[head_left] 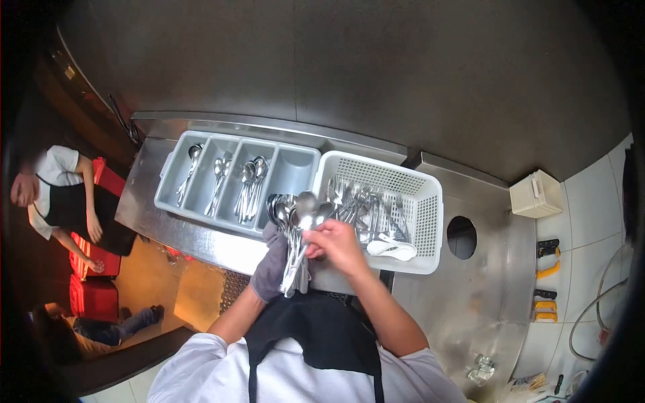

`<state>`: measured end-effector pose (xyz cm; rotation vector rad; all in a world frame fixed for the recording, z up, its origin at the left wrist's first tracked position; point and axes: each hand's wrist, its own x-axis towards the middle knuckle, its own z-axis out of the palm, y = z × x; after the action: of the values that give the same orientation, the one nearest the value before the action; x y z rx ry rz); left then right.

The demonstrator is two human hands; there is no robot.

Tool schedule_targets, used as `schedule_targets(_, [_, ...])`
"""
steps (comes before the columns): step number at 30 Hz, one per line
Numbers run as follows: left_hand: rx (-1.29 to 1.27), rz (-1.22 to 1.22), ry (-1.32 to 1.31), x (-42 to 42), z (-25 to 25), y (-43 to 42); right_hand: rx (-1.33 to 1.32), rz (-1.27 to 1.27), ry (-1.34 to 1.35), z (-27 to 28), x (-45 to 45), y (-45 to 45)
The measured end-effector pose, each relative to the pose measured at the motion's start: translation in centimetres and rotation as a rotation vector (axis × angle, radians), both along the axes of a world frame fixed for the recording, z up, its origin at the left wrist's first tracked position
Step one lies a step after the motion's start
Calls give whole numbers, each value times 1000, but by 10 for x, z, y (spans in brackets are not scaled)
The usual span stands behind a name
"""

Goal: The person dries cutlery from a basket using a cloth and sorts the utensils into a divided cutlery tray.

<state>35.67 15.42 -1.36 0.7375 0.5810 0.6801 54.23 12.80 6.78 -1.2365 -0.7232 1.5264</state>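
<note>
My left hand (270, 269), covered by a grey glove or cloth, is closed round a bunch of spoons (293, 252) in front of the trays. Their bowls point up and away from me. My right hand (336, 245) is pinched at a spoon (307, 203) beside the bunch. Behind the hands, a grey cutlery tray (168, 199) has spoons in three of its compartments; the right-hand one shows a bare floor. To its right, a white perforated basket (428, 221) contains several forks (346, 195), other metal cutlery and white soup spoons (392, 249).
The steel counter (416, 302) has a round hole (461, 236) right of the basket. A cream box (536, 195) hangs at the wall, near yellow- and black-handled tools (547, 258). Glasses (480, 369) stand at lower right. Two people (74, 201) are at the left, near red crates (94, 295).
</note>
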Motion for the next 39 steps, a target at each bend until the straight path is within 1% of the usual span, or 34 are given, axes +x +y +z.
schedule_targets(1, [114,62,155,0,-1,-10,38,-7,-244,-1,-13,1])
schedule_targets(2, [113,55,149,1,-3,-10,72,-16,-492,-2,-22,2])
schedule_targets(5, [104,44,122,8,-4,-12,391,-50,-1043,3,-35,0])
schedule_targets(8, [616,-17,407,-2,4,-23,406,37,-1140,3,-41,0])
schedule_targets(9, [675,-16,441,-6,-5,-22,440,73,-1127,3,-40,1])
schedule_targets(10, [733,-13,477,-8,-2,-19,464,98,-1121,6,-39,0])
schedule_targets(12, [345,-12,310,-8,9,-23,512,151,-1108,16,-36,-1])
schedule_targets(14, [361,32,293,-4,10,-23,538,123,-1067,19,-29,-6])
schedule_targets(16, [836,-68,594,-14,12,-19,610,72,-958,19,-21,-9])
schedule_targets(17, [824,-66,604,-14,12,-20,486,-31,-867,18,-19,-10])
schedule_targets(18, [813,-64,614,-15,12,-21,348,-76,-767,16,-13,-9])
schedule_targets(19, [801,-62,623,-15,12,-21,367,-120,-778,15,-5,-8])
schedule_targets(20, [593,-77,483,-11,22,-23,382,-172,-788,13,0,-7])
schedule_targets(21, [381,-73,353,-6,32,-25,383,-153,-713,7,1,-4])
schedule_targets(23, [461,-89,324,-3,7,-21,377,-132,-569,-2,1,1])
schedule_targets(24, [505,-76,297,0,-1,-20,410,-73,-605,0,0,2])
schedule_targets(25, [557,-17,247,9,4,-20,443,-16,-643,3,-1,4])
schedule_targets(26, [709,-63,320,11,11,-20,474,41,-683,5,-1,4])
schedule_targets(27, [867,-98,391,13,19,-20,428,20,-623,7,-2,5])
schedule_targets(28, [1023,-121,454,16,31,-19,460,-22,-612,-2,-3,5])
schedule_targets(30, [1170,-431,727,4,33,-15,519,-110,-586,-29,-5,7])
schedule_targets(31, [1099,-425,683,5,31,-19,512,-132,-573,-18,-8,3])
schedule_targets(34, [749,-328,454,7,21,-24,600,9,-487,-6,6,-1])
schedule_targets(35, [659,-306,402,7,19,-26,570,81,-416,-5,16,-2])
schedule_targets(38, [582,-302,371,6,15,-26,563,176,-331,-13,28,7])
schedule_targets(39, [572,-304,366,7,15,-25,649,122,-480,-13,28,9])
